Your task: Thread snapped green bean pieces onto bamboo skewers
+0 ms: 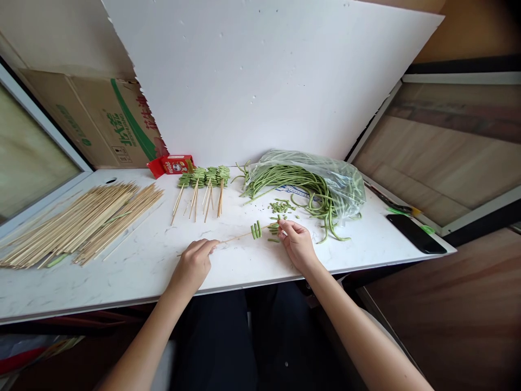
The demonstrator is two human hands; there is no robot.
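My left hand (pixel 197 260) is closed round a thin wooden skewer (pixel 236 237) that points right. Several short green bean pieces (pixel 256 229) are threaded on it side by side. At the skewer's tip, my right hand (pixel 296 241) pinches a bean piece (pixel 280 218) between thumb and fingers. Below and beside those fingertips lie more cut pieces (pixel 273 230) on the white table (pixel 232 269). A small heap of bean ends (pixel 281 206) sits just behind. Long beans (pixel 291 179) spill from a clear plastic bag (pixel 345 187) at the back right.
Finished bean skewers (pixel 198 178) lie in bunches at the back, near a red box (pixel 179 164). Many bare skewers (pixel 81 220) cover the left side. A black phone (pixel 415 233) and scissors (pixel 393 203) are at the right. A white board (pixel 260 81) stands behind.
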